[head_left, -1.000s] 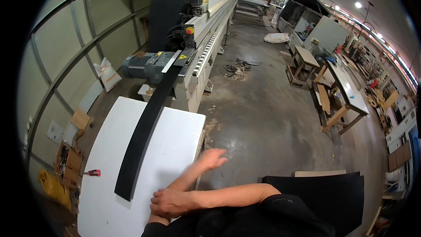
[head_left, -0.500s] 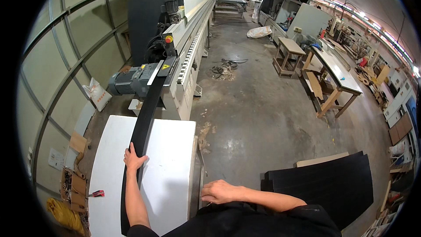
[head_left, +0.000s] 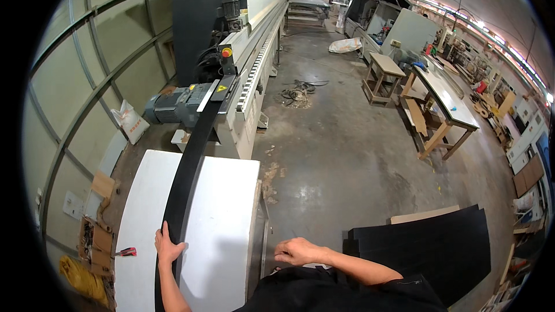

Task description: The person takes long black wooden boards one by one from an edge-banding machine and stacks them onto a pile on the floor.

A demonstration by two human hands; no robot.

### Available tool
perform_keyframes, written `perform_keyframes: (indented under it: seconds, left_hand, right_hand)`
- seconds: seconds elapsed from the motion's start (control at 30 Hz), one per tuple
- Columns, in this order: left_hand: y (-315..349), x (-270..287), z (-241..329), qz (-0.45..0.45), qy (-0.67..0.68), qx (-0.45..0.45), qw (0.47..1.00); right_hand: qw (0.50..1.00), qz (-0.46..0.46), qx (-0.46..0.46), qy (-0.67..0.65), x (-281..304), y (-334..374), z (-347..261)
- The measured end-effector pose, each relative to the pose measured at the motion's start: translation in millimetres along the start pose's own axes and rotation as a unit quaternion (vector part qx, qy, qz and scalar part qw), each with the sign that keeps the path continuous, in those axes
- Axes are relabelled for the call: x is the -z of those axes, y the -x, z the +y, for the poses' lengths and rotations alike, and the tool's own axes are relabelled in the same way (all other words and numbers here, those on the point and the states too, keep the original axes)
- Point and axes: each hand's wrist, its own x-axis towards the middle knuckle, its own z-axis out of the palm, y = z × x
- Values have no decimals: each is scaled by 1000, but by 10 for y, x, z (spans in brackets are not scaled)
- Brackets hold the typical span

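A long, narrow black board (head_left: 184,185) runs over the white tabletop (head_left: 222,214) and into the end of a long machine. My left hand (head_left: 169,248) spans the near part of this board, its thumb by the right edge and its fingers by the left edge. My right hand (head_left: 299,251) hangs in front of my body, just right of the white table. Its fingers are loosely curled in, and nothing shows in them. The far end of the board is hidden under the machine's plate.
The machine (head_left: 243,98) carries a grey motor (head_left: 167,107) at its near end. A red-handled tool (head_left: 127,252) lies on the table's left edge. Black panels (head_left: 428,248) are stacked at my right. Beyond them stand a workbench (head_left: 445,98) and a small wooden stand (head_left: 386,66).
My left hand has slid nearer to me along the black board. My right hand has shifted slightly right, away from the table's edge. The view has tilted a little.
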Motion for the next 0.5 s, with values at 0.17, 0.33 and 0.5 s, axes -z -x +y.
perform_keyframes:
  seconds: [0.17, 0.33, 0.5]
  left_hand:
    - [364, 82, -170, -6, -4, 2, 1000]
    - [718, 142, -408, -22, 1, 22, 1000]
    - [1061, 184, -682, -40, -2, 36, 999]
  right_hand:
    - [999, -34, -15, 0, -106, -96, 177]
    - [998, -41, 19, -47, -120, -410, 151]
    - [990, -71, 23, -120, -143, -780, 110]
